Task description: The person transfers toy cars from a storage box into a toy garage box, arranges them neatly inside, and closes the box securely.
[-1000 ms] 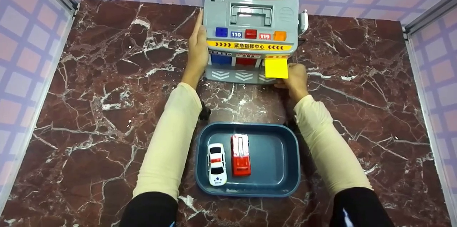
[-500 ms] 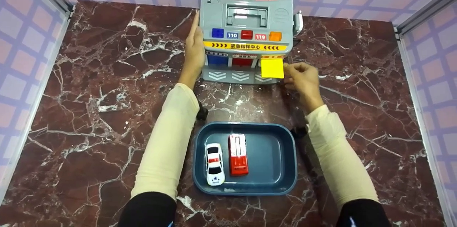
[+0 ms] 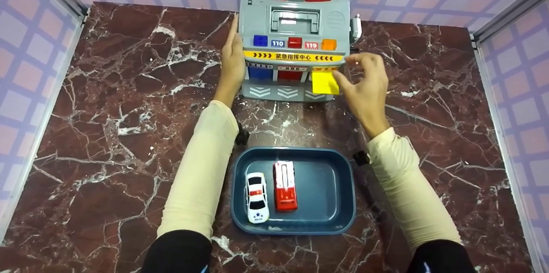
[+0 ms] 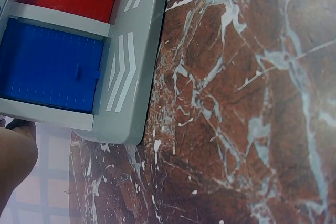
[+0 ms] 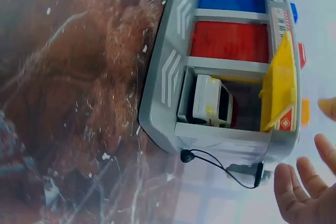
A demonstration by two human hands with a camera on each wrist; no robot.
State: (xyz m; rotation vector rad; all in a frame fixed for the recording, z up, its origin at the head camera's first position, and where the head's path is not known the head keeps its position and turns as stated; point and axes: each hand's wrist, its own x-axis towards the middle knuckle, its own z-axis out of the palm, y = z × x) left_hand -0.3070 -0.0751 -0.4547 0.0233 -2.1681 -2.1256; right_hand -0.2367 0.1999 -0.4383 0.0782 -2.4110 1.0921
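Right hand: the right hand [image 3: 366,88] has let go of the yellow garage door [image 3: 324,83] and lifted from low beside it to just right of it, fingers now spread and loose, holding nothing; thumb tip near the door's edge.
Yellow garage door: stays swung up and open, so the right bay of the toy emergency station [image 3: 296,37] is uncovered; the wrist view shows a white toy vehicle [image 5: 210,100] parked inside.
Left hand: the left hand [image 3: 233,65] has not moved, lying flat with straight fingers against the station's left side, steadying it.
Meaning: the opening step looks finished and the vehicle is reachable.
Nearer the person: blue tray [image 3: 339,195] on the desk [image 3: 107,114], with police car [image 3: 256,198] and fire truck [image 3: 285,186].
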